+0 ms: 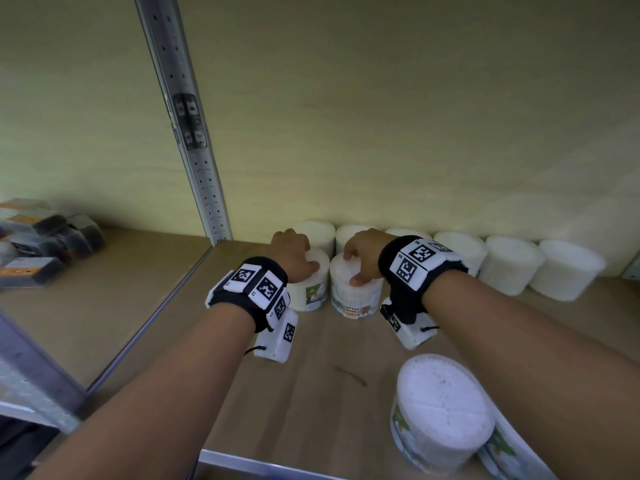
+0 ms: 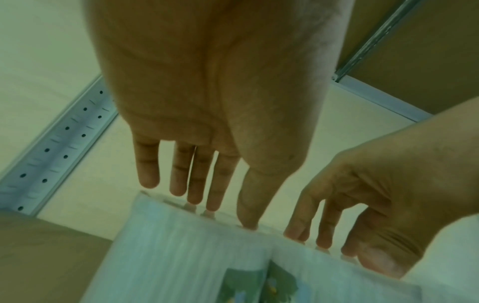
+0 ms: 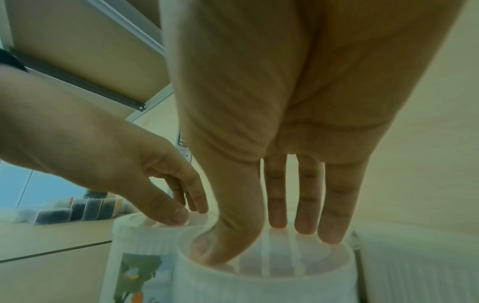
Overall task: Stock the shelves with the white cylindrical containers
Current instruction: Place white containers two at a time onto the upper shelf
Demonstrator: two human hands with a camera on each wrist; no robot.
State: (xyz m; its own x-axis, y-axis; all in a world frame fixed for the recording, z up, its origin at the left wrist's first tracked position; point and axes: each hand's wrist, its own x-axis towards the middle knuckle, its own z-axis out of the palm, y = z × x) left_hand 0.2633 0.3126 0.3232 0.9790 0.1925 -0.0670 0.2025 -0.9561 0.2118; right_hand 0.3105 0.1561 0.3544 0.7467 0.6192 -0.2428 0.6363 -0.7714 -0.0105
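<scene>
Two white cylindrical containers stand side by side on the wooden shelf (image 1: 311, 393), just in front of a back row of the same containers (image 1: 512, 265). My left hand (image 1: 304, 261) reaches down onto the left container (image 1: 311, 289). In the left wrist view, my left hand (image 2: 220, 213) has straight fingers, their tips touching its clear lid (image 2: 181, 246). My right hand (image 1: 351, 268) rests on the right container (image 1: 356, 296), labelled "cotton buds". In the right wrist view, my right hand (image 3: 256, 242) has thumb and fingertips on that lid (image 3: 272, 272), not wrapped round it.
A perforated metal upright (image 1: 194, 150) divides the shelf; dark packets (image 1: 41, 244) lie in the left bay. Another white container (image 1: 443, 414) sits at the front right, near the shelf edge under my right forearm. The back row runs along the rear wall to the right.
</scene>
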